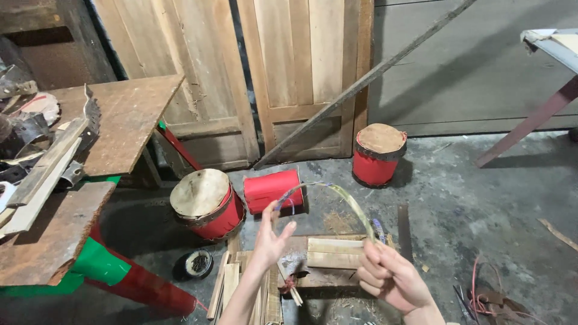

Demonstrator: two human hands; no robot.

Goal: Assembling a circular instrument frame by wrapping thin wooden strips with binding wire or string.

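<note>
Left hand (pixel 272 232): fingers spread, steadying one end of the strip (pixel 343 195).
Right hand (pixel 388 274): I gripped the other end.
Strip: bowed above the planks (pixel 334 253).
Risk: overbending could snap it.

The bent strip (pixel 346 201) looks like pale, smooth split cane. The drums (pixel 208 204) have glossy red plastic sides and matt skin heads. The tabletop (pixel 120 120), upper left, is rough, worn wood; the floor (pixel 481 198) is dull grey concrete.
</note>
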